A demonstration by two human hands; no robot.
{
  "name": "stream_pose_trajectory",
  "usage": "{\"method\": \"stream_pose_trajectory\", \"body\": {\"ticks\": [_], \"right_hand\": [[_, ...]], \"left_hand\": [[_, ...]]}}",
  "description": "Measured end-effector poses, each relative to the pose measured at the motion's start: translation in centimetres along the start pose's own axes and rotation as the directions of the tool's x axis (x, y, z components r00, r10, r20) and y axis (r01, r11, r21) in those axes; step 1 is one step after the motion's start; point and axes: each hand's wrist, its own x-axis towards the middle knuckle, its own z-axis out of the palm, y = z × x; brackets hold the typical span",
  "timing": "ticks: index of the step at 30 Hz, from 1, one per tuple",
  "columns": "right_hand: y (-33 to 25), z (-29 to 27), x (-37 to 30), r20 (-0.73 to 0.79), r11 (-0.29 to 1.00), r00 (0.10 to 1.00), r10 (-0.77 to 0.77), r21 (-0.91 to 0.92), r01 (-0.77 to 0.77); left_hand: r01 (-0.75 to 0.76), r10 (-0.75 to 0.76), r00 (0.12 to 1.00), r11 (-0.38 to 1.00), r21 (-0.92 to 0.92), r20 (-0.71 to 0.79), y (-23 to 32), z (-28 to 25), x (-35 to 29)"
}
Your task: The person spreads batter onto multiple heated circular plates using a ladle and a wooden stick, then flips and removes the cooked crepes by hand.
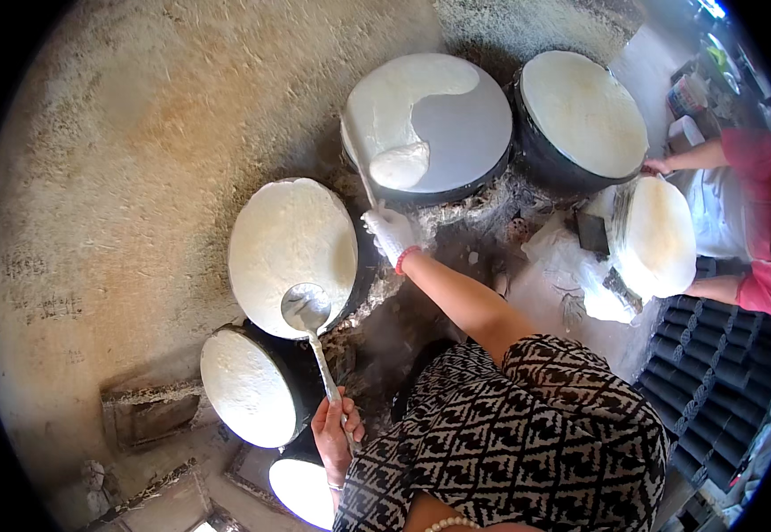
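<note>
In my left hand (336, 432) is the handle of a ladle (321, 355), fingers wrapped round it. The ladle's round bowl, coated in white batter, is over the near edge of a batter-covered round griddle (288, 239). My right hand (390, 232), in a white glove with a red bracelet at the wrist, grips a long thin stick-like spreader (361, 164). It reaches across the left part of another round griddle (465, 133). White batter (385, 97) covers that griddle's left and far side, with a thick mound beside the spreader; grey surface shows at right.
More round griddles stand in the row: a covered one (583, 115) at far right and a white-topped one (248, 387) at near left. A co-worker in a red top (763, 195) holds a round pale sheet (659, 235) at right. A rough wall (137, 177) rises behind.
</note>
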Motion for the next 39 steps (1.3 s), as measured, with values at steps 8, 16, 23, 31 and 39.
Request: {"method": "stream_pose_trajectory", "body": {"ticks": [8,16,23,31,39], "right_hand": [[-0.3,-6.4,-4.7,-0.255,0.996,0.963,-0.09,-0.039,0.083],[0.6,-8.2,-4.1,0.083,0.352,0.81,-0.58,-0.872,0.342],[-3.8,-12.9,-0.8,-0.149,0.464,0.782,-0.605,-0.864,0.195],[-5.6,-18.3,-3.8,0.177,0.192,0.829,-0.531,-0.927,0.321],[-11.1,-19.7,-0.9,0.393,-0.034,0.803,-0.447,-0.905,0.424]], "left_hand": [[0.027,-0.026,0.999,1.0,-0.009,0.033,0.6,-3.6,0.1],[0.007,-0.003,0.993,0.999,-0.035,0.114,0.6,-3.7,1.1],[0.015,-0.023,0.99,0.998,0.058,0.137,0.2,-1.0,0.8],[-0.01,0.004,0.994,0.999,0.05,0.113,-1.5,4.0,-0.3],[0.005,-0.008,0.998,0.999,0.044,0.065,-3.3,10.9,-0.8]]}}
